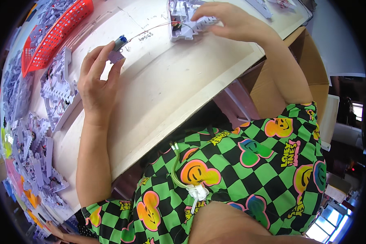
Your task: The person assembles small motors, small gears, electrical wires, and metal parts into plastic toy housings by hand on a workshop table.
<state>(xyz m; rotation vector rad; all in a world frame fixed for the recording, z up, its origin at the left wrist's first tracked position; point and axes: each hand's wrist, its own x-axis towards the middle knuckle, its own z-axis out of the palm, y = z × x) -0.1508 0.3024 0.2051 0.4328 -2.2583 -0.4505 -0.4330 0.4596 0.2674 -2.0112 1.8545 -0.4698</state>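
Note:
My left hand pinches a small electric motor set in a pale lilac plastic mount, its end blue. Thin wires run from the motor over the tabletop to a pale plastic housing with toothed edges. At that housing, my right hand curls its fingers around the toothed part. The parts under these fingers are partly hidden. A dark, small component with coloured wires sits inside the housing's near corner.
A red perforated basket with plastic parts stands at the far left. Nearby lie similar housings and a heap of parts. A cardboard box stands beyond the table's right edge. Another person's hand shows at the lower left.

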